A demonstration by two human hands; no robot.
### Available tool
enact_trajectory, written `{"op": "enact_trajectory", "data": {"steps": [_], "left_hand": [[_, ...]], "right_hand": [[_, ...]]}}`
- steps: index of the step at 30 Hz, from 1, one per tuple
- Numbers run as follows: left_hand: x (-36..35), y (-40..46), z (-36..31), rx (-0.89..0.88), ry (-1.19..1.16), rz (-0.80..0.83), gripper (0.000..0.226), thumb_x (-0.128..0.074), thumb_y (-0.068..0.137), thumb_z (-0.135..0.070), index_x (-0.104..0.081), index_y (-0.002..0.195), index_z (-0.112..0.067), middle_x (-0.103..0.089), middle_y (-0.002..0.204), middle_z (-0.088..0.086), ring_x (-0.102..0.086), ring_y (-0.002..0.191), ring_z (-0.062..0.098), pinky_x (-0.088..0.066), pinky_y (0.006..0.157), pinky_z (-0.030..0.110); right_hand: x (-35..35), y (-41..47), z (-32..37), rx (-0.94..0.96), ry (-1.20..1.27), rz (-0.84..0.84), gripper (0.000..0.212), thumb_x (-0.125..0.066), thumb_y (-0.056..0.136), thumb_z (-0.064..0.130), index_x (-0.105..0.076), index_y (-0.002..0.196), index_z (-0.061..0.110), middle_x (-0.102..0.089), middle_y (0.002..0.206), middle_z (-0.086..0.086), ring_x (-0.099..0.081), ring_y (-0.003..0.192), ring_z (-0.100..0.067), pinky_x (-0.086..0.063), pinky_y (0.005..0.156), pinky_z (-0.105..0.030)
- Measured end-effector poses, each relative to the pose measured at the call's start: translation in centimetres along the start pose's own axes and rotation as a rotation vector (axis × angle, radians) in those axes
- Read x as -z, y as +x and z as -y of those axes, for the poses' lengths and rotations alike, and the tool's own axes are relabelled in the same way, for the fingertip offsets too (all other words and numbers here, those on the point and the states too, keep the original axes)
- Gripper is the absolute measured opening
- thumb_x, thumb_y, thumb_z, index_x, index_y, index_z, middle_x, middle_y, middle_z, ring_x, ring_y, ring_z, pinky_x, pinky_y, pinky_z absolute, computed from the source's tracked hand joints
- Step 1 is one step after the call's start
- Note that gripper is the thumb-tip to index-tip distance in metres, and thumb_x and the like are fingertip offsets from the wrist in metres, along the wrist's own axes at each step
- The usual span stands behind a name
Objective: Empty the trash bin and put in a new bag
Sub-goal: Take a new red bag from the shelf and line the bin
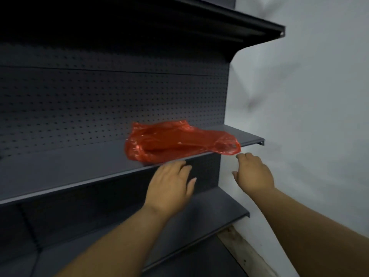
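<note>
A crumpled red plastic bag point(179, 141) lies on the middle shelf point(69, 172) of a dark metal rack, its right end hanging over the shelf's front edge. My left hand point(171, 184) is just below the front edge under the bag, fingers spread, holding nothing. My right hand point(253, 172) is a little below the bag's overhanging right end, fingers loosely apart and not touching it. No trash bin is in view.
The rack has a perforated back panel point(99, 100), an upper shelf point(229, 21) and a lower shelf point(209, 216). A white wall point(309, 96) stands to the right. A wooden strip point(245, 252) runs along the floor by the wall.
</note>
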State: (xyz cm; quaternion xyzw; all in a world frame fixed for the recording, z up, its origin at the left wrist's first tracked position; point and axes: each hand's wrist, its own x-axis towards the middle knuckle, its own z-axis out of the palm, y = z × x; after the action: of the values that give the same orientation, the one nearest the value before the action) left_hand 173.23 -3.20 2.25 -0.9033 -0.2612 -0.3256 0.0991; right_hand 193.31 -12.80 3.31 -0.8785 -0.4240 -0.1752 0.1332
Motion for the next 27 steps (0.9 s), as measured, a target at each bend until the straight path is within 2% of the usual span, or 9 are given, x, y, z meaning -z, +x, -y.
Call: {"op": "enact_trajectory", "data": {"steps": [3,5,7,10,12,16,19,23,27], "left_hand": [[1.7,0.7,3.9,0.02,0.136,-0.04,0.051,-0.054,0.082,-0.044,-0.057,0.123,-0.013,-0.056,0.133,0.011,-0.05,0.126,0.027,-0.033,0.107,0.039],[2.2,1.5,6.0,0.019,0.187,0.027,0.068,-0.046,0.086,-0.049,-0.033,0.141,-0.012,-0.028,0.153,0.012,-0.021,0.143,0.026,-0.007,0.114,0.037],[1.8,2.6,7.9,0.015,0.231,0.08,0.08,-0.036,0.088,-0.057,-0.006,0.147,-0.013,0.001,0.158,0.01,0.006,0.146,0.024,0.011,0.112,0.037],[0.5,4.4,10.0,-0.011,0.339,0.184,0.092,-0.037,0.084,-0.065,0.008,0.146,-0.013,0.009,0.158,0.012,0.016,0.144,0.027,0.016,0.111,0.042],[-0.6,5.7,11.2,-0.024,0.359,0.243,0.097,-0.041,0.08,-0.067,0.007,0.146,-0.014,-0.003,0.158,0.012,0.008,0.145,0.029,0.014,0.113,0.045],[-2.8,7.5,12.9,-0.048,0.324,0.338,0.101,-0.048,0.076,-0.068,-0.001,0.147,-0.013,-0.048,0.135,0.009,-0.036,0.132,0.029,0.003,0.116,0.047],[-4.1,8.2,13.7,-0.073,0.275,0.414,0.093,-0.044,0.076,-0.07,-0.021,0.144,-0.01,-0.054,0.128,0.007,-0.046,0.121,0.027,-0.018,0.114,0.043],[-5.5,8.3,13.9,-0.203,0.212,0.406,0.056,-0.04,0.084,-0.062,-0.056,0.111,-0.016,-0.063,0.11,0.004,-0.056,0.102,0.024,-0.038,0.093,0.037],[-5.8,8.4,12.9,-0.36,0.106,0.269,0.038,-0.036,0.093,-0.046,-0.062,0.106,-0.021,-0.064,0.103,-0.001,-0.058,0.096,0.021,-0.038,0.086,0.034]], "right_hand": [[0.3,2.3,3.8,0.086,-0.002,-0.008,0.064,-0.061,0.086,0.033,-0.032,0.139,0.013,-0.04,0.143,-0.01,-0.038,0.131,-0.03,-0.039,0.1,-0.041],[0.1,3.6,5.5,0.093,-0.007,0.028,0.075,-0.061,0.087,0.034,-0.021,0.147,0.013,-0.026,0.154,-0.009,-0.027,0.14,-0.029,-0.03,0.11,-0.041],[-0.3,4.9,6.7,0.075,-0.035,0.072,0.08,-0.06,0.088,0.034,-0.013,0.149,0.014,-0.018,0.158,-0.007,-0.02,0.144,-0.027,-0.024,0.115,-0.042],[-1.3,6.7,7.8,0.036,-0.083,0.129,0.083,-0.06,0.088,0.035,-0.009,0.15,0.016,-0.013,0.16,-0.006,-0.015,0.147,-0.026,-0.02,0.116,-0.043],[-2.3,7.9,8.1,0.013,-0.103,0.15,0.083,-0.06,0.088,0.034,-0.008,0.151,0.017,-0.011,0.16,-0.005,-0.012,0.147,-0.025,-0.018,0.117,-0.042],[-4.2,9.9,8.2,-0.031,-0.125,0.197,0.083,-0.059,0.089,0.031,-0.006,0.151,0.017,-0.008,0.161,-0.004,-0.009,0.148,-0.024,-0.015,0.118,-0.043],[-5.3,11.1,8.3,-0.04,-0.128,0.221,0.086,-0.061,0.087,0.032,-0.005,0.151,0.018,-0.007,0.161,-0.004,-0.007,0.148,-0.024,-0.013,0.119,-0.044],[-5.9,11.8,8.1,0.003,-0.237,0.233,0.093,-0.063,0.083,0.042,-0.004,0.151,0.019,-0.011,0.161,-0.004,-0.007,0.148,-0.023,0.0,0.119,-0.047],[-5.9,11.4,7.0,0.043,-0.344,0.153,0.071,-0.057,0.088,0.03,-0.02,0.148,0.022,-0.047,0.141,-0.005,-0.03,0.139,-0.027,0.005,0.117,-0.051]]}}
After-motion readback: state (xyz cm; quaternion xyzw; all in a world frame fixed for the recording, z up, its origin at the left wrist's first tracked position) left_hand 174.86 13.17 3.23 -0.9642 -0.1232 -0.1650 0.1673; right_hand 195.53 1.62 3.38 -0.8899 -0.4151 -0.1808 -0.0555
